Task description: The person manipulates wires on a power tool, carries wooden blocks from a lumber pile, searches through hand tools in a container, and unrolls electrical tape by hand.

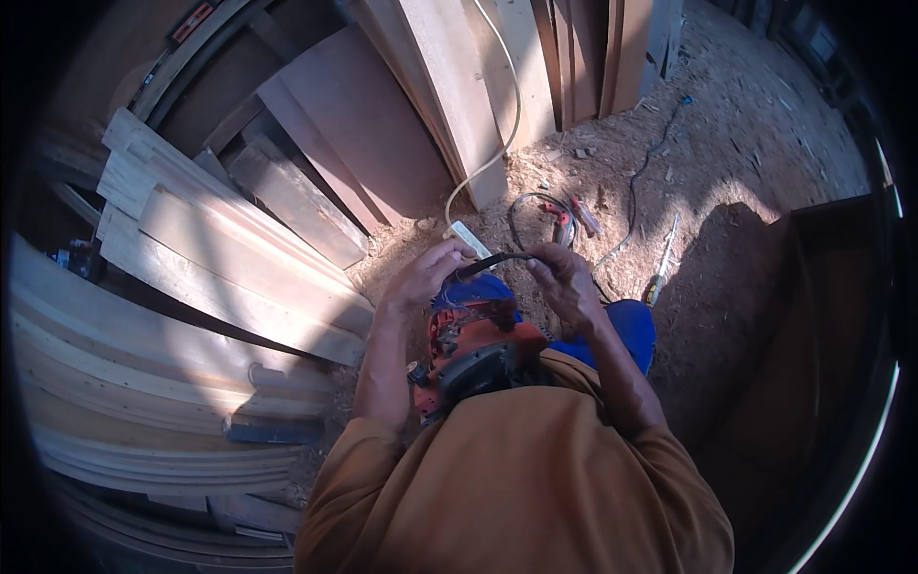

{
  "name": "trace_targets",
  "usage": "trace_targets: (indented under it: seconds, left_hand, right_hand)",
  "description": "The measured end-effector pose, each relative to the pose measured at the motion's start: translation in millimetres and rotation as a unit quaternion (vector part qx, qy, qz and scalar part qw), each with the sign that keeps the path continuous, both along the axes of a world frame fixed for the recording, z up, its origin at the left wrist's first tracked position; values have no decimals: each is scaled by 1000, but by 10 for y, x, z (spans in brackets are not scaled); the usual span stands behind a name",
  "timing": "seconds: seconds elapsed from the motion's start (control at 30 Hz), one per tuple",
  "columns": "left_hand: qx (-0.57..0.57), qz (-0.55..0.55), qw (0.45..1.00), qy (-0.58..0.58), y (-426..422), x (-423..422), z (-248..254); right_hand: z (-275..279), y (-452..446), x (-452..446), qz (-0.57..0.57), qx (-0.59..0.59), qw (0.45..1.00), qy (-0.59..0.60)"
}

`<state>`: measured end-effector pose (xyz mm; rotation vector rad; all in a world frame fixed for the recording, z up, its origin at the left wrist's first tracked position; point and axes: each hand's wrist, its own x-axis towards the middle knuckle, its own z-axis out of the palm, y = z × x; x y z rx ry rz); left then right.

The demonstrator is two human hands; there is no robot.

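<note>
Both of my hands meet above a red and black power tool (pixel 478 349) that rests at my lap. A thin black cord piece (pixel 483 264) stretches between them. My left hand (pixel 432 275) pinches its left end, where fine loose strands show. Its right end is gripped by my right hand (pixel 562 279), fingers curled round it. Just beyond my hands lies a white power strip (pixel 469 241) on the ground, with a pale cable (pixel 516 105) running up from it.
A red drill-like tool (pixel 561 226) lies beyond my right hand in a loop of black cable. A screwdriver or chisel (pixel 660 273) is on the sawdust-covered ground (pixel 612 172) at the right. Wooden boards (pixel 220 249) lie stacked at the left, and more planks (pixel 459 86) lean ahead.
</note>
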<state>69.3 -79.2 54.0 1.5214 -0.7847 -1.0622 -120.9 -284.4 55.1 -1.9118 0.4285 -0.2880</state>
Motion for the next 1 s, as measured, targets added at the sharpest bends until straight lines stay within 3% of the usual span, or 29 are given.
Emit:
trace_targets:
  seconds: [0.1, 0.2, 1.0]
  left_hand:
    - [16, 23, 999, 16, 132, 29, -136]
    - [47, 20, 997, 52, 234, 42, -238]
    - [2, 81, 994, 69, 246, -51, -269]
  right_hand:
    - [-211, -12, 3, -43, 106, 992, -56]
    - [-298, -42, 3, -50, 126, 989, -55]
    - [-221, -117, -107, -71, 74, 994, 24]
